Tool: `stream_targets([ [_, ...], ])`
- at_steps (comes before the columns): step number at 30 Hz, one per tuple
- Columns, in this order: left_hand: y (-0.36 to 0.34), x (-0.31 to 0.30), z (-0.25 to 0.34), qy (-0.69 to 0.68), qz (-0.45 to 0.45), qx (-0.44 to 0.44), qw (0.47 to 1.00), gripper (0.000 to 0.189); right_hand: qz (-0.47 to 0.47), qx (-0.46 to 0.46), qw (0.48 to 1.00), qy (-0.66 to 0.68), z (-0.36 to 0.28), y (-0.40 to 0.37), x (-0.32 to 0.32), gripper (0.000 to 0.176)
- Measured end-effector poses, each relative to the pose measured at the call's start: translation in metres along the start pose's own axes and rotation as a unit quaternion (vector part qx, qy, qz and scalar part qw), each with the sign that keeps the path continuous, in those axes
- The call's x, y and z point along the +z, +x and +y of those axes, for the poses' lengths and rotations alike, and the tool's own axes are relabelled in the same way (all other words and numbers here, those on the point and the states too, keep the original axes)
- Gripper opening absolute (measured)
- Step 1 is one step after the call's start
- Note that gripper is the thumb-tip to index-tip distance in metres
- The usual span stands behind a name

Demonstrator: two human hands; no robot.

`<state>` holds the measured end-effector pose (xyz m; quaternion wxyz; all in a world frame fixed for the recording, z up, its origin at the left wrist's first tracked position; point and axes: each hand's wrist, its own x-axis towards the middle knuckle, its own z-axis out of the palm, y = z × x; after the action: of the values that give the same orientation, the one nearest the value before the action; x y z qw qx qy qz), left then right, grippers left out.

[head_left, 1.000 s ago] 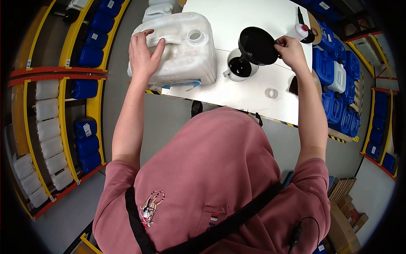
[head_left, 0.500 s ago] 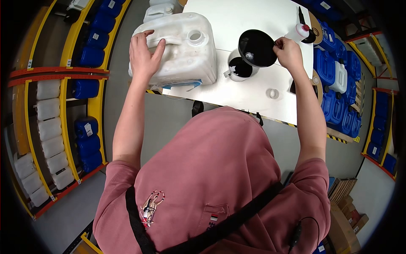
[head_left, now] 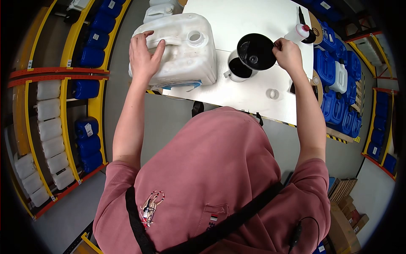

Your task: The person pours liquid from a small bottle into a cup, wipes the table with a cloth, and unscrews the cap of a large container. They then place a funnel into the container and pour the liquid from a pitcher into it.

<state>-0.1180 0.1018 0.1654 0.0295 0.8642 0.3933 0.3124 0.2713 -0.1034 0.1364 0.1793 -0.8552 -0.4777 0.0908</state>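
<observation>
A large white plastic canister (head_left: pixel 190 59) stands at the left of the white table, its round mouth uncapped. On its top, beside the handle, rests my left hand (head_left: pixel 146 55) with thumb and fingers spread. My right hand (head_left: pixel 288 53) pinches the right edge of a black funnel (head_left: pixel 256 51). The funnel is tilted over a light jug (head_left: pixel 242 78) with dark contents, covering part of the jug's rim.
A small clear cup (head_left: pixel 272 93) sits right of the jug on the white table (head_left: pixel 253 99). Behind my right hand stands a white bottle with a red cap (head_left: pixel 297 32). Blue canisters (head_left: pixel 325 67) are stacked to the right; shelves (head_left: pixel 67 72) with canisters line the left.
The black funnel has shifted slightly down and left, and its tilt has changed a little. My left hand and the canister stay where they were.
</observation>
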Motion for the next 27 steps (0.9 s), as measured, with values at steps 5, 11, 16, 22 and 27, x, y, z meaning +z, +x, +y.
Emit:
stream_targets([
  [5,-0.001,-0.001,0.002,0.009,-0.003,-0.006,1.0,0.051,0.016,-0.01,1.0,-0.018,-0.003,-0.001,0.004,0.02],
  [11,-0.001,-0.002,0.001,0.004,-0.006,-0.007,1.0,0.051,-0.007,0.027,0.999,0.033,-0.006,0.0,-0.004,0.022],
  [16,-0.001,-0.002,0.001,0.004,0.0,-0.005,1.0,0.051,-0.005,0.023,0.999,0.037,-0.003,-0.001,-0.002,0.021],
  [22,-0.001,-0.001,0.0,0.001,-0.001,-0.006,1.0,0.051,-0.009,0.036,0.998,0.054,-0.001,0.0,-0.003,0.022],
  [27,-0.001,-0.002,0.0,0.005,-0.003,-0.012,1.0,0.051,-0.021,0.066,0.994,0.088,0.007,0.002,-0.009,0.025],
])
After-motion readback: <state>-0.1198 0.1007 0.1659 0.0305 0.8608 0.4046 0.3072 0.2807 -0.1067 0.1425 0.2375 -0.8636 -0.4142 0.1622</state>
